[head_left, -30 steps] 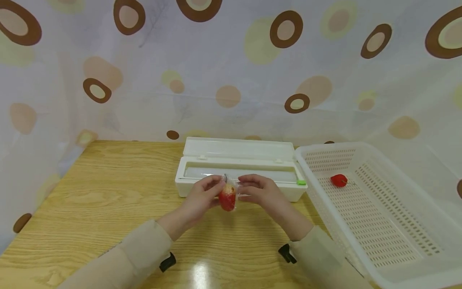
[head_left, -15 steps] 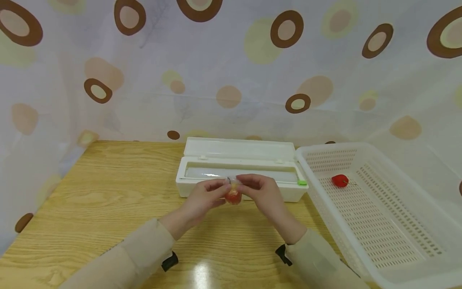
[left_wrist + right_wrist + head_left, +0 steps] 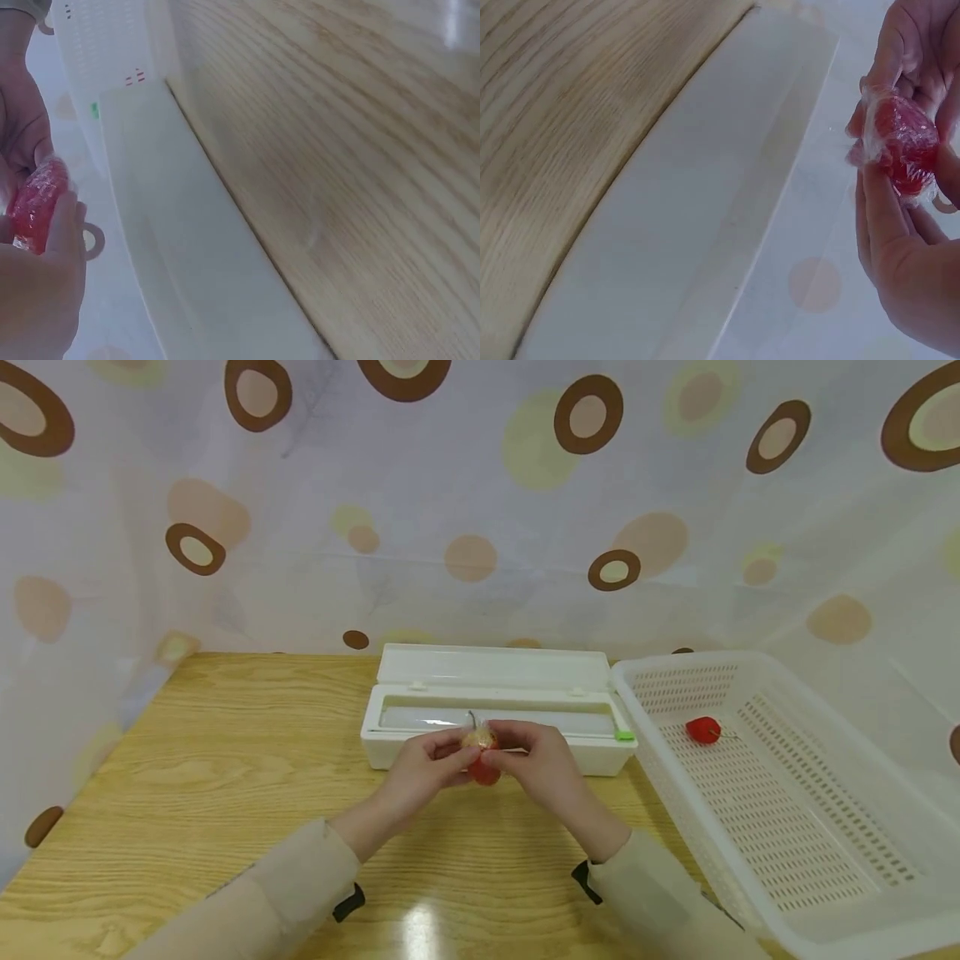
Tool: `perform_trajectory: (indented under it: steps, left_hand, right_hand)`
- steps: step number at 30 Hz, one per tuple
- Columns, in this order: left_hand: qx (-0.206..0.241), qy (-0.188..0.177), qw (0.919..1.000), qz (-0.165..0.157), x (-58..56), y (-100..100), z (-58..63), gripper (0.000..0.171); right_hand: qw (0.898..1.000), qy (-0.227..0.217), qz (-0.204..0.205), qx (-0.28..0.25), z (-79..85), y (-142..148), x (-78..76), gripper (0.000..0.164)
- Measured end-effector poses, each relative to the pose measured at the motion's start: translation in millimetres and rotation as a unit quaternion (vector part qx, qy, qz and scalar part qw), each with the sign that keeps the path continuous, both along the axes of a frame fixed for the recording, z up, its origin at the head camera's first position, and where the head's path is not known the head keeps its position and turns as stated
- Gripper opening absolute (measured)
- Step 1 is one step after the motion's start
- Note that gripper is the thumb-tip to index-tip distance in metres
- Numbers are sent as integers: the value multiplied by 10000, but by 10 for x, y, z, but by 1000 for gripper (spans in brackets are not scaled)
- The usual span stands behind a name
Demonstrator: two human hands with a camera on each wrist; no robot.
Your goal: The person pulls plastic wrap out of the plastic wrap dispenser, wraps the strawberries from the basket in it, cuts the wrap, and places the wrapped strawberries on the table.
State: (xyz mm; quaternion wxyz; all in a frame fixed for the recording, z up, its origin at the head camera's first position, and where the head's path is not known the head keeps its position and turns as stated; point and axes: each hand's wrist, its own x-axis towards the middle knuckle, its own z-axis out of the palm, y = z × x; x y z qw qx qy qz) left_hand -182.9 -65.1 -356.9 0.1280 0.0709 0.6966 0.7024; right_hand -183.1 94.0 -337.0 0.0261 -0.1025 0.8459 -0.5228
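Note:
In the head view, a small red fruit [image 3: 484,767] with a yellowish top and a dark stem is held up in front of a white cling film box [image 3: 498,752]. Crinkled clear film [image 3: 877,127] covers it in the right wrist view. My left hand [image 3: 420,772] pinches it from the left, thumb on its near side. From the right, my right hand [image 3: 543,768] pinches it too, the thumb tips almost meeting. In the left wrist view the wrapped fruit [image 3: 41,199] shows between both hands. Its far side is hidden by fingers.
The box's lid [image 3: 495,667] stands up, showing a film roll [image 3: 427,718] and a green slider [image 3: 625,737]. A white perforated basket [image 3: 750,893] on the right holds another red stemmed fruit [image 3: 703,730]. Under all lies a wooden table [image 3: 247,760], backed by a patterned curtain [image 3: 420,468].
My right hand has come from beside the fruit to pinch it. The thumbs have moved down its front, and its yellow top and stem show again.

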Motion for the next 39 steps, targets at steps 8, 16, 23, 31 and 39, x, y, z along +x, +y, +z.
perform_trajectory:
  steps: [8, 16, 23, 31, 39]
  left_hand:
    - [-57, -15, 10000, -67, -9, -31, 17, 38]
    - [-209, -27, 9998, 37, -42, -119, 93, 40]
    - [-604, 87, 9966, 548, -119, -561, 295, 45]
    - [-1479, -234, 9841, 951, -179, -1096, 183, 60]
    - [-2477, -575, 9624, 952, -277, -1572, -211, 59]
  right_hand:
    - [9988, 282, 361, 172, 12, 18, -25, 34]
    - [9986, -9, 533, 6, 56, 26, -43, 50]
    - [9972, 187, 336, 643, 202, 223, -113, 49]
    - [9839, 352, 136, 1746, 251, 422, -115, 37]
    - [9031, 906, -210, 4193, 183, 581, -161, 27]
